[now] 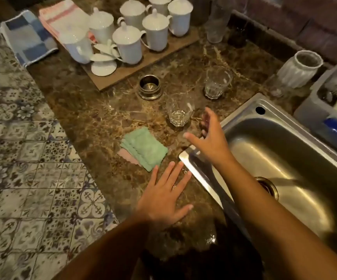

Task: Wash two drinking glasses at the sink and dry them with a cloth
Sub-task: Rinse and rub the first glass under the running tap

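Left hand (163, 199) flat, palm down, fingers spread on the brown marbled stone counter (94, 122), holding nothing. Right hand (210, 138) raised over the sink's near corner, fingers and thumb splayed wide, empty, just beside the nearer clear faceted drinking glass (180, 109) but apart from it. Second clear faceted drinking glass (217, 81) upright farther back, well apart from the hand. Folded green cloth (145, 151) on a pink one, between left hand and nearer glass, untouched. Stainless steel sink (268, 138) to the right, basin bare. Small round steel cup (150, 87) left of the glasses. Behind it, wooden board (163, 53) crowded with white lidded porcelain mugs (129, 44). Blue checked towel (27, 37) at the counter's far left edge.
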`<move>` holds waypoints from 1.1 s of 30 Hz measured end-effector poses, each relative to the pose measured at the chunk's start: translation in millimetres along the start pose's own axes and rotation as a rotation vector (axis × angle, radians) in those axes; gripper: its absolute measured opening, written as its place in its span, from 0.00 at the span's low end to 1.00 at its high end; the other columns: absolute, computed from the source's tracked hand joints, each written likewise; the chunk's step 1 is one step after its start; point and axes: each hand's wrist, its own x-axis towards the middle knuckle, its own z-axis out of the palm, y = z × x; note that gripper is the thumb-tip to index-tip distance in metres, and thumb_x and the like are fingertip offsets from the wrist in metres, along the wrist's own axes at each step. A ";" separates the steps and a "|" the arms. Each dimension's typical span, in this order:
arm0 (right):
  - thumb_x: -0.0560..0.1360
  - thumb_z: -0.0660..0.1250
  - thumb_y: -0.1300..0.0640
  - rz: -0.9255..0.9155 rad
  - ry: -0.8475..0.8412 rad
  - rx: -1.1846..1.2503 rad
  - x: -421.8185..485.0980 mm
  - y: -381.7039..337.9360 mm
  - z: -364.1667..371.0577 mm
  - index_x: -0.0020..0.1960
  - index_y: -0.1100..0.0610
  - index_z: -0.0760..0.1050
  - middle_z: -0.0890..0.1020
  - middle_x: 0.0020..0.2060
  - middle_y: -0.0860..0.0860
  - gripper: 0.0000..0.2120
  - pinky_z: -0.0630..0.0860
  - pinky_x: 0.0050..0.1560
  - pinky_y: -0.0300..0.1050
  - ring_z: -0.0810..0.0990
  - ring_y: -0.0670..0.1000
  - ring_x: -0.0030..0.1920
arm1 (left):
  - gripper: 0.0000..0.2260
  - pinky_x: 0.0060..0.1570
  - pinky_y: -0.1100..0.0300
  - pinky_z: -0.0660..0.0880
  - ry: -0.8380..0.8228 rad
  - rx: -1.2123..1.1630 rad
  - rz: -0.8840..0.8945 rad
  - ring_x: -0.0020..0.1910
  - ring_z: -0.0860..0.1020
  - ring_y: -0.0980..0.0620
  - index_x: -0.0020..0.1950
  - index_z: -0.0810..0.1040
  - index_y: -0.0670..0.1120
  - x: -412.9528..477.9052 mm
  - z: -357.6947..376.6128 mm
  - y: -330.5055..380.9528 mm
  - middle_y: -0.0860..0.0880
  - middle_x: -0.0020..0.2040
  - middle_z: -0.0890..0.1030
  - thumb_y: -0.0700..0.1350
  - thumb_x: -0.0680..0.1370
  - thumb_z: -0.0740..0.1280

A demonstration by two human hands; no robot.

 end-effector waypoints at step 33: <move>0.67 0.79 0.64 0.068 0.337 0.152 -103.0 -59.0 -34.5 0.69 0.51 0.66 0.76 0.58 0.37 0.36 0.74 0.61 0.35 0.76 0.35 0.58 | 0.37 0.77 0.35 0.41 -0.027 0.024 0.042 0.82 0.39 0.44 0.83 0.44 0.52 0.5 1.4 -0.7 0.45 0.83 0.41 0.71 0.79 0.39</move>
